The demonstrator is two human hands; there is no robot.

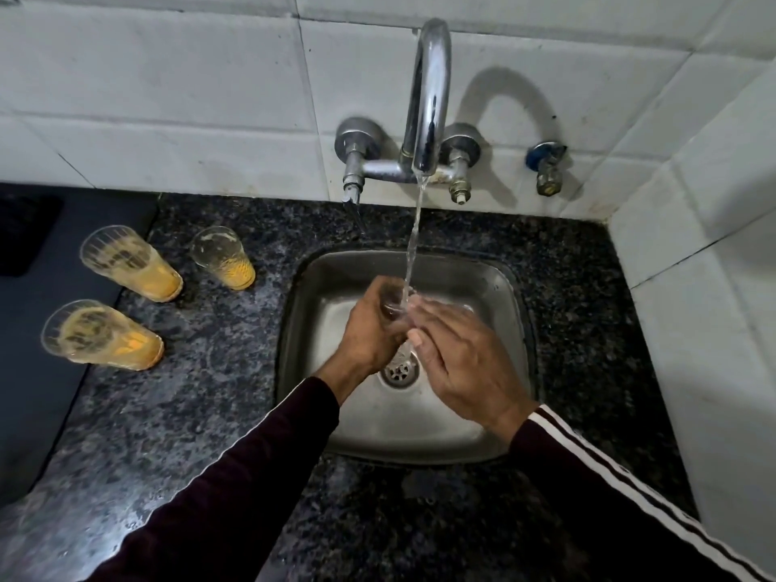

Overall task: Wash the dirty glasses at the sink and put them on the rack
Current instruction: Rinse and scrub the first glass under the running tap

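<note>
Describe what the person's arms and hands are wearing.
Both arms wear long dark maroon sleeves. The right sleeve carries white stripes along its outer edge; the left sleeve shows none. The left hand and right hand are bare: no gloves or rings visible.

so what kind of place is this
Most likely a home kitchen, at the wash-up corner. A small steel sink is set into a speckled dark stone counter, a wall tap runs from white tiles, and three used glasses with orange residue stand to the left.
</note>
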